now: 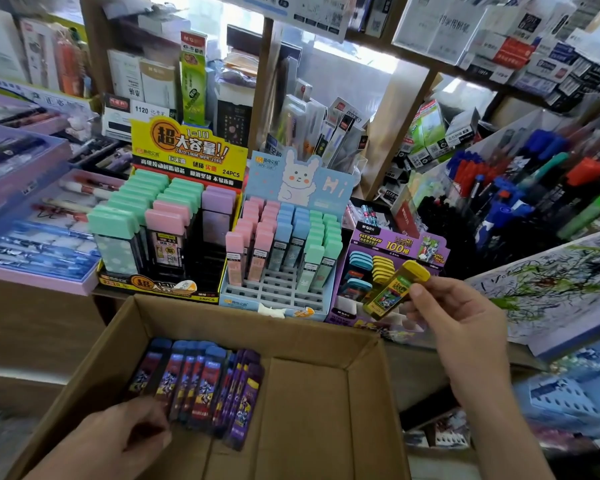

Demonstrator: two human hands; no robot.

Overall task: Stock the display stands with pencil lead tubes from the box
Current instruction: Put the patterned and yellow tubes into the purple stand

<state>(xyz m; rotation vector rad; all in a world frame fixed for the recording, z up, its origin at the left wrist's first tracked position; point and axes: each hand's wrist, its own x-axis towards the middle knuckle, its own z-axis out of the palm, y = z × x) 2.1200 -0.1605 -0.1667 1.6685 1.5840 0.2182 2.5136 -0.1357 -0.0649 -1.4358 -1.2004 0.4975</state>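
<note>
Stationery shop: printed retail display stands of lead tubes centre, loose pens racked right, wooden shelves crammed with boxed stock far.

I see a yellow-capped lead tube centre right, blue and purple printed tubes in the brown cardboard box, and a pale-blue bunny-print stand mid-frame.

Blue and red pens are standing crowded at the right, a scribbled test sheet is lying below them, and lilac pen trays are sitting at the left.
</note>
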